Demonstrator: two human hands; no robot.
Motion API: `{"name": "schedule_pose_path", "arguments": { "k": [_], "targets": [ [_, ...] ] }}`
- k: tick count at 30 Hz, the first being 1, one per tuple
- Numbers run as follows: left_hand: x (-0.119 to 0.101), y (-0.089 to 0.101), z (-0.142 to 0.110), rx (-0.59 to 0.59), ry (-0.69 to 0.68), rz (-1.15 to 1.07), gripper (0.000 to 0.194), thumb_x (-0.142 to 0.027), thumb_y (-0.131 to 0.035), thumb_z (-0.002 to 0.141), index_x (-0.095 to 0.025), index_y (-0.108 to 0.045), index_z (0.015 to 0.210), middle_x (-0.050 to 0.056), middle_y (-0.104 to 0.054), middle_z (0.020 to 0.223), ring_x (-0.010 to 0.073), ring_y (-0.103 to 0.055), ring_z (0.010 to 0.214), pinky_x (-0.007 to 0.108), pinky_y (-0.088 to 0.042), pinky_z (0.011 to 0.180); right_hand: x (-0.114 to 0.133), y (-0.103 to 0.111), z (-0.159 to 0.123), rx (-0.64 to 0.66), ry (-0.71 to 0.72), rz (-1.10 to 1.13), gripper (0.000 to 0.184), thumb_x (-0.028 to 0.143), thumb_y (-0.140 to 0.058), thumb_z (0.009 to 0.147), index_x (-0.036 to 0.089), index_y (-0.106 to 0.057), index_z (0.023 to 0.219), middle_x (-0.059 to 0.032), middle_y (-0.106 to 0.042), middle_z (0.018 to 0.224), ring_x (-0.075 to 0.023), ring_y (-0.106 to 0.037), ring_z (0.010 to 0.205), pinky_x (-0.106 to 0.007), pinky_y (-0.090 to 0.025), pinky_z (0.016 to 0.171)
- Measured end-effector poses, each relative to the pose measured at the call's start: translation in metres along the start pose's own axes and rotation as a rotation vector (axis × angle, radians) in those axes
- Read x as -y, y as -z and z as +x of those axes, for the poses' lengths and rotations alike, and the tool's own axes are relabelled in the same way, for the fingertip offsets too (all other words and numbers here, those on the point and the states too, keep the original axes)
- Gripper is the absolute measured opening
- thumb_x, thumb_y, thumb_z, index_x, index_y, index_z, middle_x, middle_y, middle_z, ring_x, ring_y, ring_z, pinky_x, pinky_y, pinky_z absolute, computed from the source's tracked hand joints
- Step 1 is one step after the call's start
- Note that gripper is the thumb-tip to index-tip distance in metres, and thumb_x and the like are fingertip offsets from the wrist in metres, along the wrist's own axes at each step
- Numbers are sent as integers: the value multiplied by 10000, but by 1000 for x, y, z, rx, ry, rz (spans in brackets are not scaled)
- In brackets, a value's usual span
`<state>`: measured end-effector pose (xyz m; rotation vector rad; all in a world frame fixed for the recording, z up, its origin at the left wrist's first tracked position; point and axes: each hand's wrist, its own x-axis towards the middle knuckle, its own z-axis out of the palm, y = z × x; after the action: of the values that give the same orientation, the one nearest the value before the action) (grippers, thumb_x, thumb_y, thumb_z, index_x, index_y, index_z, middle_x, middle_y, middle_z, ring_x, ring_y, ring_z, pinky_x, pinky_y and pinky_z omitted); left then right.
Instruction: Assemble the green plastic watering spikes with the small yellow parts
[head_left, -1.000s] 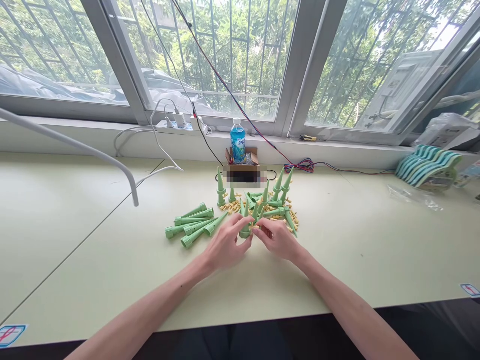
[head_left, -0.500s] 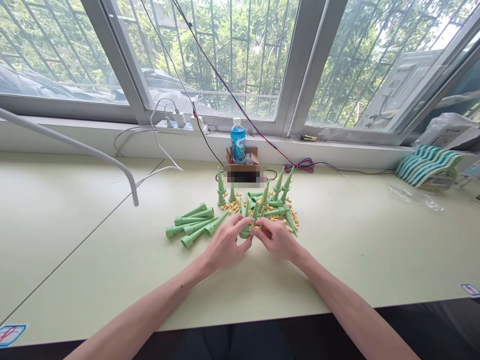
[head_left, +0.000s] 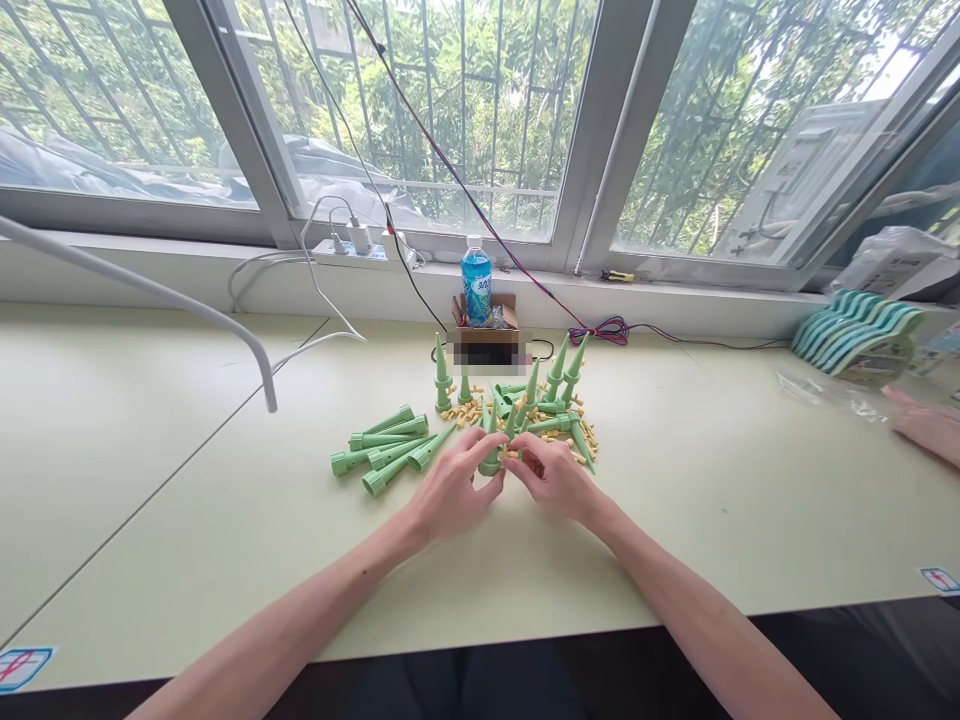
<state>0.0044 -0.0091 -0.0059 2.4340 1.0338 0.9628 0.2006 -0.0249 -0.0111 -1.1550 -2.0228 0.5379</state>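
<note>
My left hand grips an upright green cone-shaped spike near its base. My right hand pinches a small yellow piece right against that spike. Behind my hands stand and lie several more green spikes among scattered small yellow pieces. To the left lies a row of several green spikes on their sides.
A blue bottle and a small cardboard box stand behind the pile by the window. Cables run along the sill. A white tube crosses the left. Striped green items and another person's hand are at the right.
Another person's hand has come into view at the right edge. My own hands have hardly moved.
</note>
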Motion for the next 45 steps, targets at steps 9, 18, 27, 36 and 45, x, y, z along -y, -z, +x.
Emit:
{"name": "schedule_pose_path", "arguments": {
  "k": [9, 18, 27, 36, 45],
  "targets": [
    [-3, 1, 0, -4, 12, 3, 329, -168, -571, 875, -244, -584, 1195, 29, -578, 962, 135, -566, 710, 258, -497, 631, -2, -1, 1, 5, -12, -4, 263, 387, -465, 1012, 194, -599, 893, 51, -456, 564, -118, -395, 492, -258, -324, 537],
    [-1, 1, 0, -11, -1, 10, 344, -156, -579, 867, -243, -581, 1199, 25, -581, 960, 123, -552, 681, 255, -495, 628, -2, -1, 1, -3, 12, 2, 277, 378, -454, 1013, 192, -589, 858, 46, -468, 560, -119, -391, 493, -257, -333, 533],
    [-2, 1, 0, -16, 3, 15, 342, -155, -574, 874, -252, -577, 1202, 23, -576, 946, 126, -554, 681, 250, -487, 616, -2, -1, 0, -3, -11, -16, 205, 378, -510, 992, 193, -594, 1019, 58, -479, 559, -121, -425, 481, -253, -333, 535],
    [-3, 1, 0, -6, 5, 15, 325, -154, -574, 867, -243, -590, 1179, 27, -587, 963, 128, -559, 685, 258, -495, 625, -2, -1, 2, 22, 7, -17, 328, 359, -423, 1026, 207, -528, 755, 42, -434, 570, -122, -381, 502, -258, -307, 531],
    [-2, 1, 0, -14, 3, 15, 335, -160, -567, 873, -251, -589, 1195, 20, -577, 932, 123, -549, 673, 256, -489, 624, -2, -1, 0, 17, -11, -9, 170, 347, -504, 992, 193, -576, 995, 54, -494, 561, -125, -436, 483, -255, -332, 530]
  ]
}}
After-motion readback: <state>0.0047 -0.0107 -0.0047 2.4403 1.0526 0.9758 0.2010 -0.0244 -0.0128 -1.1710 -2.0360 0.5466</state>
